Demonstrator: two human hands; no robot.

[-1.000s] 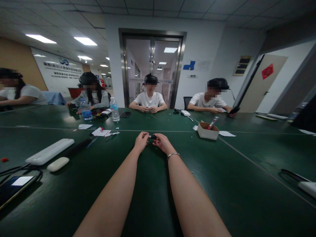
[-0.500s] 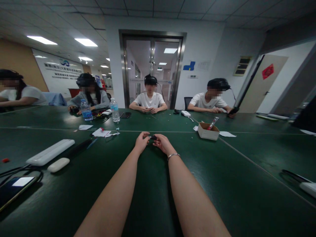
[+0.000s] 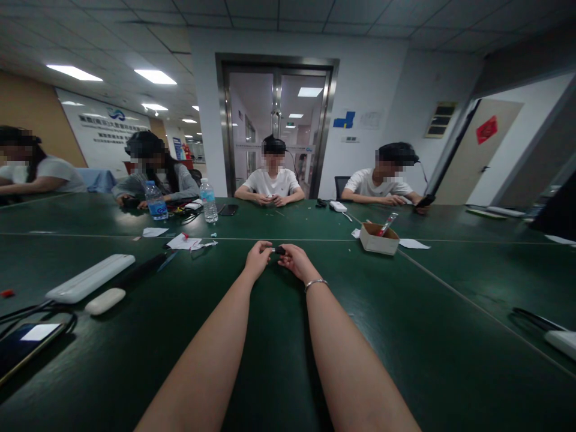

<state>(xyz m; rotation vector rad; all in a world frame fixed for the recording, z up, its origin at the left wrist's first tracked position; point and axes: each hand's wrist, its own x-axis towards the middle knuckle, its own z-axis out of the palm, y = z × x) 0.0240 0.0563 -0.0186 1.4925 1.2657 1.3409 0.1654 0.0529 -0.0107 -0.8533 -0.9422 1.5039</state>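
Both of my arms reach forward over the dark green table. A small black piece with a silvery end [image 3: 279, 250] is held between my hands, just above the tabletop; it is too small to name. My left hand [image 3: 258, 259] pinches its silvery left end with thumb and fingertips. On its black right end my right hand [image 3: 296, 261] is closed, fingers curled. A bangle [image 3: 316, 284] circles my right wrist.
To the right stands a small open box [image 3: 379, 242] with a tube-like item in it. White power strip [image 3: 92, 278], white oval case [image 3: 105, 301], phone [image 3: 27, 348] and cables lie left. Paper scraps [image 3: 184, 242] and two bottles [image 3: 209, 201] are farther off. Several people sit across the table.
My hands stay nearly in place, still on the small black piece. The person in grey behind the bottles has leaned slightly left. The view has shifted a little.
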